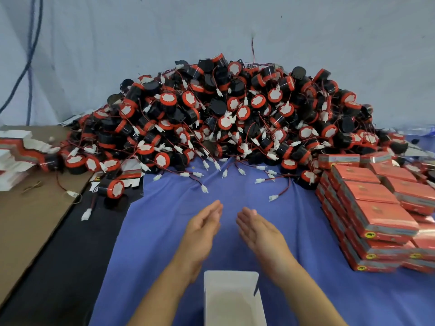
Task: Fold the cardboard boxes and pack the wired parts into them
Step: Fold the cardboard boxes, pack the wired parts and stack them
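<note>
Blue cloth (164,231) covers the surface in front of you, and a pale sheet (117,43) hangs behind it. Your left hand (202,229) and your right hand (259,231) are above the cloth, fingers straight and relaxed, palms turned toward each other and apart. Between your forearms stands an open white box (233,300). Beyond your hands lies a big heap of black-and-red wired parts (223,109) with white plugs. Closed red boxes (376,208) are stacked at your right. Flat box blanks (18,151) lie at your left, on brown cardboard (28,220).
</note>
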`<state>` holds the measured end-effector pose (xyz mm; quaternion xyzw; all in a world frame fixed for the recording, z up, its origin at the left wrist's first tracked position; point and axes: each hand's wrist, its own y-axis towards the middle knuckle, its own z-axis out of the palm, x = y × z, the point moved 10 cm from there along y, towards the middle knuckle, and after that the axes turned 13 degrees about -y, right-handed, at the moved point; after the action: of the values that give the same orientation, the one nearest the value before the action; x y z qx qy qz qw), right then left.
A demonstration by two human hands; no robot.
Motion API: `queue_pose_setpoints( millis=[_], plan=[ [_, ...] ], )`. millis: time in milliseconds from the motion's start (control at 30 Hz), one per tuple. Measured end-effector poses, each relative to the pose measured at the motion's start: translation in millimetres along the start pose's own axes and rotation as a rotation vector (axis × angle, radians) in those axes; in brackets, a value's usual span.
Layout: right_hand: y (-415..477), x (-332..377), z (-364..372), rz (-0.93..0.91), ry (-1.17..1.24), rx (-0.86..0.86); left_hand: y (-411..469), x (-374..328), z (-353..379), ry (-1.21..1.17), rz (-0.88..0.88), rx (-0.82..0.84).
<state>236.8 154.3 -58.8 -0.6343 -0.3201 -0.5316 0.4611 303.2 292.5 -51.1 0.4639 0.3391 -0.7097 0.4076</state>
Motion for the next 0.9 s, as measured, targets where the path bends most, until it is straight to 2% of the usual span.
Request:
queue_pose_setpoints(
  millis=[133,200,333,467,600,767,900],
  plan=[
    [62,21,21,-0.046,-0.115,0.005,61,-6,15,0.036,0.045,-0.092],
    [91,35,35,-0.063,-0.143,0.017,87,-19,4,0.032,0.099,-0.232],
    [141,60,87,-0.121,-0.152,0.149,128,-52,-36,0.087,0.232,-0.5],
    [190,76,131,-0.151,-0.142,0.216,176,-62,-72,0.154,0.2,-0.544],
    [227,81,151,-0.183,-0.382,0.178,200,-57,-100,0.138,0.112,-0.555],
    [244,74,155,-0.225,-0.477,0.12,201,-47,-116,0.02,0.16,-0.582],
    [228,88,144,-0.365,-0.463,0.047,192,-58,-116,-0.034,0.19,-0.651]
  ],
)
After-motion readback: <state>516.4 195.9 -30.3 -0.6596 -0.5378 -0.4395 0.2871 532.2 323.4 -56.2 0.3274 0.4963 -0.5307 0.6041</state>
